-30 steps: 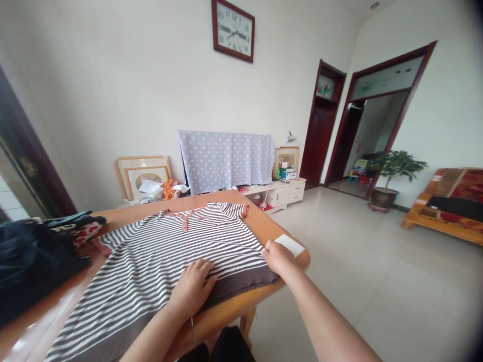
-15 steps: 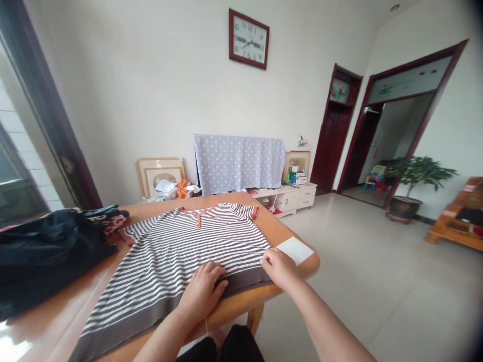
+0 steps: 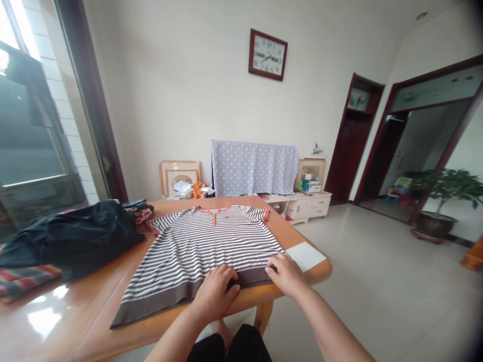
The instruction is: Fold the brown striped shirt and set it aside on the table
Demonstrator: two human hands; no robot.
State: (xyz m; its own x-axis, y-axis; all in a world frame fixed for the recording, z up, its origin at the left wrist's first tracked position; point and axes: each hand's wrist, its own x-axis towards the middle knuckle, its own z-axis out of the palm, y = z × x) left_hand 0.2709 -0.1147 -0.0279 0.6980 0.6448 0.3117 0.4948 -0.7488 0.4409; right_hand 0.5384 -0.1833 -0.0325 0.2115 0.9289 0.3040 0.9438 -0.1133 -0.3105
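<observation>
Table [image 3: 113, 286] of varnished orange-brown wood spreads beneath both hands in a white-walled room, seen from the head camera, its rounded corner just beyond the right hand [image 3: 286, 274] and a pale tiled floor [image 3: 377, 281] past that edge. A heap of dark clothes [image 3: 75, 241] sits well to the left of the left hand [image 3: 219, 286]; a white sheet [image 3: 305, 255] lies just beside the right hand, on its far side. Well beyond the hands, a polka-dot cloth [image 3: 254, 168] hangs above a low white cabinet [image 3: 302, 208], with a framed wall clock [image 3: 267, 54] higher up and a potted plant [image 3: 435, 226] off to the right.

A striped shirt [image 3: 211, 246] lies on the tabletop directly ahead of the hands, its hem toward the person and its collar at the far side. The left hand rests palm down on the hem, fingers loosely extended and thumb apart, with no cloth gripped. The right hand touches the shirt's near right corner, fingers curled toward the thumb; whether fabric is pinched there cannot be told.

Spread face up, the short-sleeved garment shows dark and white stripes, coral-toned trim at collar and cuffs, a buttoned placket, a small chest emblem and a broad dark ribbed hem, with soft wrinkles across the body.
</observation>
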